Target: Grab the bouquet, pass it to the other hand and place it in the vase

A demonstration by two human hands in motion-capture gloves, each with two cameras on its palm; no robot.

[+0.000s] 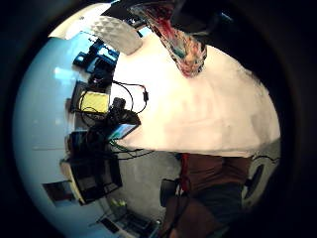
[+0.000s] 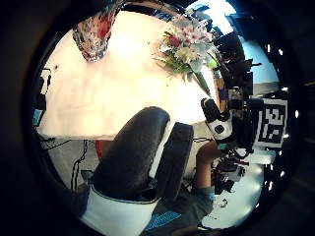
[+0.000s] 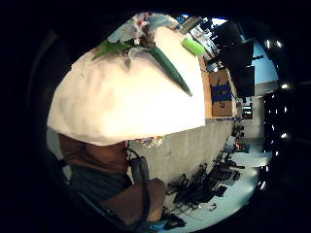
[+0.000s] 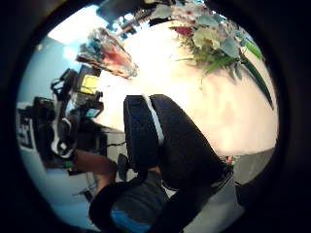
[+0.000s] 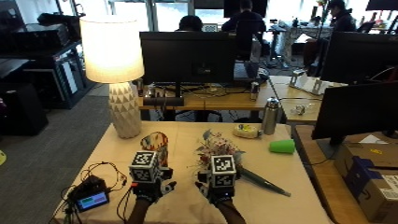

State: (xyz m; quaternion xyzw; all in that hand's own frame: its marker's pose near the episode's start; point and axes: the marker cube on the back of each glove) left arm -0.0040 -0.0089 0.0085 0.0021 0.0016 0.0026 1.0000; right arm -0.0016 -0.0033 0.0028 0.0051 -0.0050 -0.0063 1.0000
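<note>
1. Outside view: the bouquet [image 5: 219, 148] lies on its side on the pale table [image 5: 280, 196], pink and white blooms toward the far end and a long, tapered green stem wrap pointing to the person's right. The vase [image 5: 155, 142], a flared vessel with a mottled red, orange and blue pattern, stands upright just left of the bouquet. The left hand [image 5: 149, 186] and right hand [image 5: 217, 189] hover side by side at the near edge; I cannot tell from here how their fingers sit. Behind stand a lit lamp [image 5: 115, 70] with a faceted white base, a metal bottle [image 5: 270, 115] and a green cup [image 5: 281, 146].
2. Left thumb-side palm view: relaxed gloved fingers [image 2: 142, 152] hold nothing; the bouquet [image 2: 187, 46] and vase [image 2: 93, 34] rest on the table beyond.
3. Right thumb-side palm view: the fingers [image 4: 165, 141] are likewise relaxed and empty, apart from the bouquet [image 4: 214, 39].
4. Right little-finger view: the smooth green stem [image 3: 167, 68] lies flat on the tabletop.
</note>
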